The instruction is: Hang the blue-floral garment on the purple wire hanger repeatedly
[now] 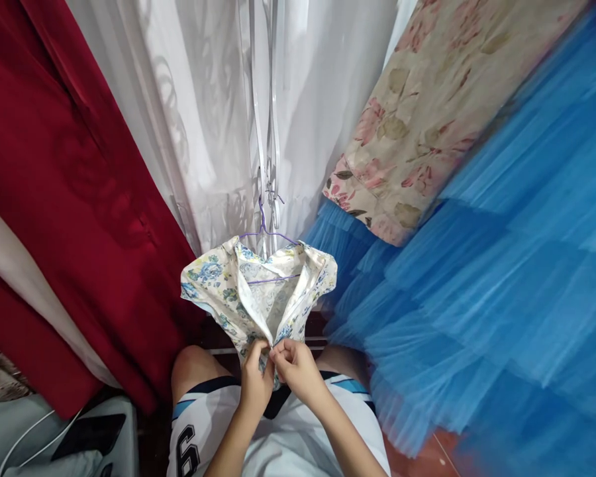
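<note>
Head view: blue layered tulle (477,298) takes up the whole right side, facing a long red cloth (119,199) on the left. Between them hang white drapes (203,99), with a pink-flowered cloth (412,119) over the upper part of the tulle. At the bottom, the person's white shorts (203,417) and bare knees frame the work; a grey seat-like thing (129,430) stands at the lower left.

Next in size is the floral garment (211,270), cream with blue flowers, upright above the lap between the knees. It is already on the purple hanger (263,228): both shoulders sit over the sloping arms, while the crossbar shows through the open front. The hook rises beside pale straps (274,99); whether it is caught on them is unclear.

Smaller again are the hands. The left hand (255,374) has its thumb and forefinger pinched together on one edge of the opening, with no real gap showing. The right hand (298,371) touches it, fingers curled into an equally tight grip on the other edge.

As for progress, the hanging part looks done. The front opening spreads wide at the hanger's arms and narrows to a point at the fingertips, so all of that upper stretch is left unfastened. Below, the hands hide most of the cloth, and how much is joined there cannot be told. Smallest is a tiny fastening at the meeting point, perhaps a zip slider.
</note>
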Demonstrator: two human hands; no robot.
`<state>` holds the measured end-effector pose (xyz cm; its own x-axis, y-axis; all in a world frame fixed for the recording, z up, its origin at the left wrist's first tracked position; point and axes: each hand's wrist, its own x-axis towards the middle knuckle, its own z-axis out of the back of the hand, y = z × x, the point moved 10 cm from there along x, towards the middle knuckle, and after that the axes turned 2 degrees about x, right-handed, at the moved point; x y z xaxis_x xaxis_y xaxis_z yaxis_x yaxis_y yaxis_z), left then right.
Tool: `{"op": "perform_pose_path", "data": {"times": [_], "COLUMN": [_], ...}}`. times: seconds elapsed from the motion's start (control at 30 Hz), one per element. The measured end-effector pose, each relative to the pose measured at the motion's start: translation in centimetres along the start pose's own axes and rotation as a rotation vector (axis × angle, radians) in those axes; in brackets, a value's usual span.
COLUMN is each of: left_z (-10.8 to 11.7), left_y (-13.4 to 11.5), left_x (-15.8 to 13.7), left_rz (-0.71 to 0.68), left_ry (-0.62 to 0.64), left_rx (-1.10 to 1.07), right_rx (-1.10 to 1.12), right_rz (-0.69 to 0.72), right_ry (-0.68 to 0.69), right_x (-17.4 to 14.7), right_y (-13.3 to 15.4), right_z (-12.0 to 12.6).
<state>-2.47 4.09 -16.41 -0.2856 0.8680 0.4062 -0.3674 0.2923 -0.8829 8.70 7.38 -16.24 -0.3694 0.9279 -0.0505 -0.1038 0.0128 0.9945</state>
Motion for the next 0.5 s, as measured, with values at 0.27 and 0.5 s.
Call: {"op": "perform_pose_path", "data": {"times": [0.27, 0.5], "left_z": [-1.8, -2.9], "left_y": [1.1, 3.3], "left_x": [1.1, 2.7], "left_rz": [-0.073, -0.016], "left_ry": [0.069, 0.217], "left_rx": [0.101, 0.107], "right_rx": [0.128, 0.253], "right_rz": [0.271, 0.406], "right_ry": [-0.208, -0.276], "right_x": [5.7, 8.7], "right_y": [12.9, 19.0], "right_z": [2.9, 3.4]}}
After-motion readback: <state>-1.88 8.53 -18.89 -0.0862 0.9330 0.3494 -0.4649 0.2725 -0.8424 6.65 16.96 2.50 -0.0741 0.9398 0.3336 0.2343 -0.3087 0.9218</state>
